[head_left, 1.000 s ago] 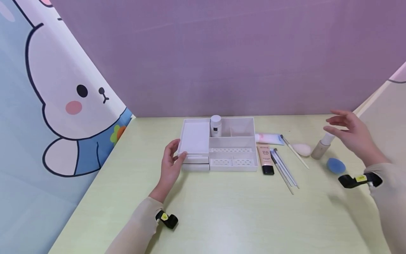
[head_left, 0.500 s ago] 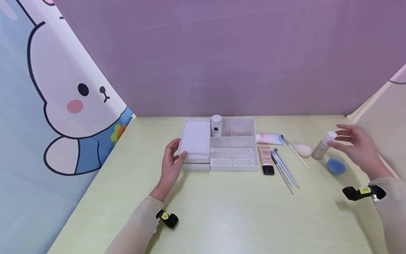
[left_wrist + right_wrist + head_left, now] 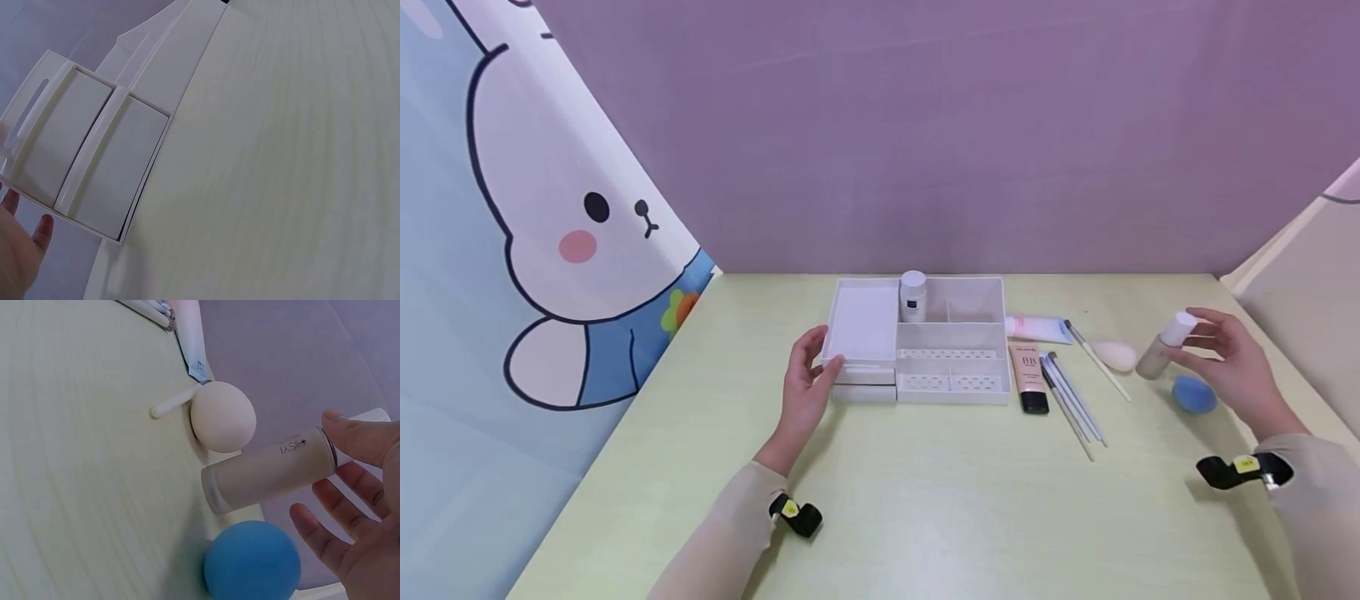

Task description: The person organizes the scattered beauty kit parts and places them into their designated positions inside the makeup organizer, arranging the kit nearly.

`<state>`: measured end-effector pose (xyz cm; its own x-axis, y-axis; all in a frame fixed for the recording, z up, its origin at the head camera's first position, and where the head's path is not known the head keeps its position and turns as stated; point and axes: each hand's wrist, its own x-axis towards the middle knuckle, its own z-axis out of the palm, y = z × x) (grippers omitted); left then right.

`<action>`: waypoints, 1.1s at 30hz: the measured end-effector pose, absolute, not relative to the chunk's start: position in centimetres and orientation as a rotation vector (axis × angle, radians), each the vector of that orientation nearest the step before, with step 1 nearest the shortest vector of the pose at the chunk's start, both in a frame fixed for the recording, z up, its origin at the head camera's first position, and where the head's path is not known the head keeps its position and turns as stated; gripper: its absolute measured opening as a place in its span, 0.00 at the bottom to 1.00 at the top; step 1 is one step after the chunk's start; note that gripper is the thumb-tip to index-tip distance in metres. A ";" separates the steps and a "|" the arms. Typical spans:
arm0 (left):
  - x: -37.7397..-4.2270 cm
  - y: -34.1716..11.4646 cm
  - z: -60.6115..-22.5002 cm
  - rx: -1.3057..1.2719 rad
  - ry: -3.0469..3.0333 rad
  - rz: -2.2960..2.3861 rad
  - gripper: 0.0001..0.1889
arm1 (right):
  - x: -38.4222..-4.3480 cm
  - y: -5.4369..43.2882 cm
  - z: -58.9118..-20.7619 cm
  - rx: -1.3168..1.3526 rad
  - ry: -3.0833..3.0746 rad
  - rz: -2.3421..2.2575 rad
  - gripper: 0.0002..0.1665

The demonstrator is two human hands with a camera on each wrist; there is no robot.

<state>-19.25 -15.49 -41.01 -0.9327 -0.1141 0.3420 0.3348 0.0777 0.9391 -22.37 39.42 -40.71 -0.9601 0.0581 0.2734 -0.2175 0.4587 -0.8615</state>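
A white makeup organizer point(image 3: 951, 398) stands at the back middle of the table, with two drawers at its front left. My left hand point(image 3: 805, 379) holds its left front corner, thumb over the edge and fingers along the side wall. In the left wrist view, fingertips point(image 3: 42, 232) show beside the drawer fronts point(image 3: 119, 169). At the right, my right hand point(image 3: 1232, 367) grips a foundation bottle point(image 3: 1156, 357) by its white cap, thumb on one side and fingers on the other. The beige bottle point(image 3: 272, 472) is tilted in the right wrist view. A small white bottle point(image 3: 913, 300) stands in a rear compartment.
Right of the organizer lie a BB cream tube point(image 3: 1028, 375), a pink and blue tube point(image 3: 1037, 328), several thin brushes point(image 3: 1075, 404) and a single brush point(image 3: 1097, 360). A pale makeup sponge point(image 3: 1115, 356) and a blue sponge point(image 3: 1193, 394) flank the foundation bottle. A purple cloth point(image 3: 955, 142) rises behind.
My right hand has come down from above the foundation bottle and closed its thumb and fingers round the cap. My left hand has stayed at the organizer's corner.
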 end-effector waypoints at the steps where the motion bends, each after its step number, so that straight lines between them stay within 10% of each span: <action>1: -19.6 -15.6 -41.5 -0.222 -2.027 -1.923 0.28 | -22.4 39.3 -40.8 0.141 -2.439 1.501 0.38; 33: -19.9 -15.7 -42.3 -0.239 -2.009 -1.884 0.27 | -22.5 38.5 -41.6 0.122 -2.365 1.438 0.34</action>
